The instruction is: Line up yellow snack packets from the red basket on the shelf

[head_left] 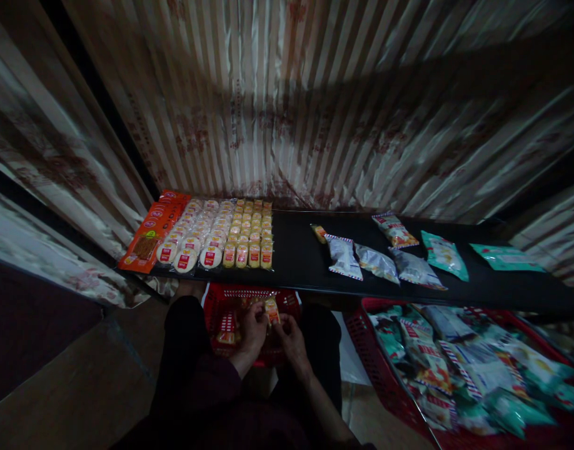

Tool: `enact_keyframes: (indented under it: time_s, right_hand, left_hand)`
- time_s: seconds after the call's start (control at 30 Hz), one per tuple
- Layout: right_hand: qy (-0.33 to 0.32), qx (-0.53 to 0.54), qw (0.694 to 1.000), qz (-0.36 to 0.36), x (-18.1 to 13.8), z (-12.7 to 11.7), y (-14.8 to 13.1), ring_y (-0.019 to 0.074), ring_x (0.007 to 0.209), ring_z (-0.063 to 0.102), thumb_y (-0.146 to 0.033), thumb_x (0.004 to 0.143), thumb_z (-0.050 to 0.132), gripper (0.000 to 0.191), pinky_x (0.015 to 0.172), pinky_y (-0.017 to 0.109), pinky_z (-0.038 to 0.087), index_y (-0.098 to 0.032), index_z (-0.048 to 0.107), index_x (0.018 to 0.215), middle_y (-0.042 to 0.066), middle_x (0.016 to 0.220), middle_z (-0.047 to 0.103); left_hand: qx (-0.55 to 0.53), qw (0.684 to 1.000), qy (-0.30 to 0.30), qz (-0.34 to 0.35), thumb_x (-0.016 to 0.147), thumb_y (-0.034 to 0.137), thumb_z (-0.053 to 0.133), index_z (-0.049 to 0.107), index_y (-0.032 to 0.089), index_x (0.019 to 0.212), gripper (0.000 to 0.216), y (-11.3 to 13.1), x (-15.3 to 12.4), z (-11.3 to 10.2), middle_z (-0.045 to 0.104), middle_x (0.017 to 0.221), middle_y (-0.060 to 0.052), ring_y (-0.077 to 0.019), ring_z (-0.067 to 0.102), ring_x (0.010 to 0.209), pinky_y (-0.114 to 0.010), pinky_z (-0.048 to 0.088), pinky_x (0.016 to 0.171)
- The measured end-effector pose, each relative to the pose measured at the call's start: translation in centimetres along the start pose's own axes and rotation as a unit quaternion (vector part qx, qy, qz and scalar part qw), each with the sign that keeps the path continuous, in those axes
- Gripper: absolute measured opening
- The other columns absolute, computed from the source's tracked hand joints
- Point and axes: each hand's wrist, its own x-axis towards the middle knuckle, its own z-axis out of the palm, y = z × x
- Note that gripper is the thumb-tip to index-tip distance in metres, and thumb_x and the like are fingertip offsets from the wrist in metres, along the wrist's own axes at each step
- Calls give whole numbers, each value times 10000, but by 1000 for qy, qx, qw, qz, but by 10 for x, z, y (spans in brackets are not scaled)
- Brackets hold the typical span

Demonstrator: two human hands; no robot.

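Observation:
Both my hands are low in the view, over a small red basket between my knees. My left hand and my right hand are closed together on a small yellow snack packet, held just above the basket. More packets lie in the basket. Above it runs a black shelf. On its left part lie neat rows of round white cracker packets, yellow cake packets and orange packets.
Loose silver, red and green snack bags lie scattered on the right of the shelf. A large red basket at lower right is full of mixed snack bags. A striped curtain hangs behind the shelf.

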Motion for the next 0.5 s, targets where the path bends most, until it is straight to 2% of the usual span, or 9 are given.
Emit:
enact_keyframes:
  time_s: [0.27,0.5]
  right_hand:
    - [22,-14,999,-35,13,-9,-17,195,721,628,-560,662,666,409,695,292,496,-203,603,853,32,786,679]
    - [65,-48,996,-48,22,-15,-28,205,731,635,-551,636,677,386,709,296,498,-209,617,803,24,765,688]
  left_hand:
    - [18,999,-25,18,734,34,478,647,174,876,262,15,3,12,703,907,-54,-149,641,874,-273,473,849]
    - [18,999,-37,28,710,-1,505,653,170,876,281,26,9,21,708,924,-52,-150,640,888,-266,469,852]
